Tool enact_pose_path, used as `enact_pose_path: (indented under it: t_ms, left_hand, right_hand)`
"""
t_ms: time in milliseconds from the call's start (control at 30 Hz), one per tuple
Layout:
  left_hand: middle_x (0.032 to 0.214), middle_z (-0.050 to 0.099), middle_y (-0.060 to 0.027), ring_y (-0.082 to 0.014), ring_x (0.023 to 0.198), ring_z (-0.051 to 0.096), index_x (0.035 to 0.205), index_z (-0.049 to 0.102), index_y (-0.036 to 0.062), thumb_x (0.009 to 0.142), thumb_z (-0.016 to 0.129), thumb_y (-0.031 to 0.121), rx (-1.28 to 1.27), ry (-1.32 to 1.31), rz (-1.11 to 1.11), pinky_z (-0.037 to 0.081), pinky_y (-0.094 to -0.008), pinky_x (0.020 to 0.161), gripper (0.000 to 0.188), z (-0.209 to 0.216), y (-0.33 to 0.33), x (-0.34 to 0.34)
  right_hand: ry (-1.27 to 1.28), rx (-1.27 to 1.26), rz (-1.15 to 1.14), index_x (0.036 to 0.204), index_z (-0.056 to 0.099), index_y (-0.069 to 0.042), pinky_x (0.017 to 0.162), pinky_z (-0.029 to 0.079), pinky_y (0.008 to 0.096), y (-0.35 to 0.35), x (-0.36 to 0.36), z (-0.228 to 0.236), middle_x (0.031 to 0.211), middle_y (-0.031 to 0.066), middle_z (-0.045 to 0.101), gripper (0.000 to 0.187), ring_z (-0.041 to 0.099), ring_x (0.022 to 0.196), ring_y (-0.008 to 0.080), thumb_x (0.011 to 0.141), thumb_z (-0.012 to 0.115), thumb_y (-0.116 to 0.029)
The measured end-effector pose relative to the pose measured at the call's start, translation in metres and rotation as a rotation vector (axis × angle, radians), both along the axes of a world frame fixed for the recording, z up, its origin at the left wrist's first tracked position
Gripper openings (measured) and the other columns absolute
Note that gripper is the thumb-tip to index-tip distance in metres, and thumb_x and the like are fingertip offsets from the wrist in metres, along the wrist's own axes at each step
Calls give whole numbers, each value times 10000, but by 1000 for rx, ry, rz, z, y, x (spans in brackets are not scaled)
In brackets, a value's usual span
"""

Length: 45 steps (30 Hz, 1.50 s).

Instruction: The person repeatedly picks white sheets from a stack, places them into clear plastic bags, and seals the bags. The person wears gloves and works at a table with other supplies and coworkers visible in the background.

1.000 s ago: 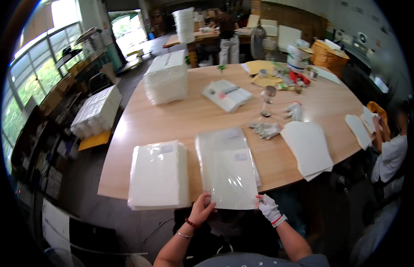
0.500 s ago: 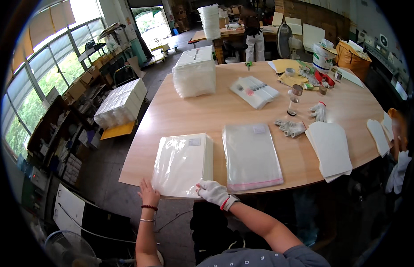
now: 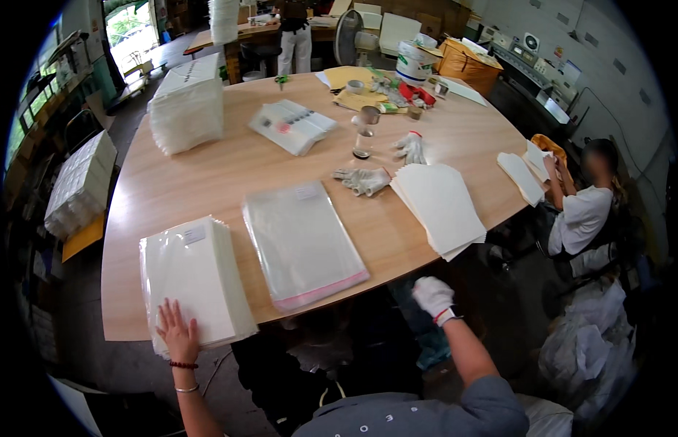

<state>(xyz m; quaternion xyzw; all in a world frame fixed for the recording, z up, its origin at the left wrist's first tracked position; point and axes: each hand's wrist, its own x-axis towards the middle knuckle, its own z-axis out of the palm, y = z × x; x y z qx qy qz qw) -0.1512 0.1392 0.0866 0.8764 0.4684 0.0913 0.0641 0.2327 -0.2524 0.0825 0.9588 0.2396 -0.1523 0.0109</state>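
Observation:
My bare left hand [image 3: 178, 333] lies flat, fingers spread, on the near edge of a thick stack of clear-wrapped white sheets [image 3: 194, 278] at the table's front left. A clear plastic bag with a pink strip [image 3: 303, 242] lies beside that stack, in front of me. My right hand [image 3: 432, 296], in a white glove, hovers off the table's front edge with fingers curled and nothing visible in it. It is nearest to a pile of white paper sheets [image 3: 442, 207] on the right.
The round wooden table [image 3: 208, 178] also carries a pair of grey gloves [image 3: 362, 180], a white glove [image 3: 410, 148], a glass jar [image 3: 365, 135], a flat packet [image 3: 292, 126] and a tall white stack [image 3: 187, 105]. A seated person [image 3: 583, 211] handles sheets at right.
My right hand has left the front-left stack and swung right, off the table's edge. My left hand has moved up onto the stack. The view has turned right.

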Motion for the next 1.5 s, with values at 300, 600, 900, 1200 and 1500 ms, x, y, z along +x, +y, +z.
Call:
enact_pose_path:
  t_ms: [300,600,900,1200,1500]
  left_hand:
    - [1119,520,-161,-318,1022,491,1134,469,14,764,541,31,-56,-508,-441,402,-370,851,378,48,-61,67]
    - [1149,492,-193,-333,1015,486,1087,543,58,690,589,79,-91,-411,-561,447,-380,810,400,-19,-101,201]
    - [811,542,-97,-270,841,539,758,562,68,723,499,60,128,-71,-602,473,-383,664,72,-62,-70,237]
    - [861,563,-104,-295,867,530,824,572,65,741,520,143,-37,-194,-636,456,-376,718,125,-67,-53,234]
    - [774,628,-138,-273,682,593,806,597,-18,771,560,172,-662,-383,-134,475,-358,632,197,-15,-61,207]
  right_hand:
    - [688,1783,-1206,870,555,-77,409,423,196,-53,71,8,626,-18,517,150,425,427,56,864,497,-215]
    - [707,1957,-1237,775,499,-147,347,362,193,-49,127,29,584,-21,469,240,426,410,86,795,593,-367]
    - [385,1617,-640,1024,477,-95,375,359,226,-59,54,52,693,5,496,190,435,460,86,853,468,-176]
    - [1264,1451,-555,1141,463,34,816,444,306,-52,-97,35,1039,117,560,417,554,939,200,792,523,-186]
    - [1238,1575,-1067,906,502,-112,374,347,217,-39,-124,-5,671,27,513,115,452,480,107,799,524,-149]
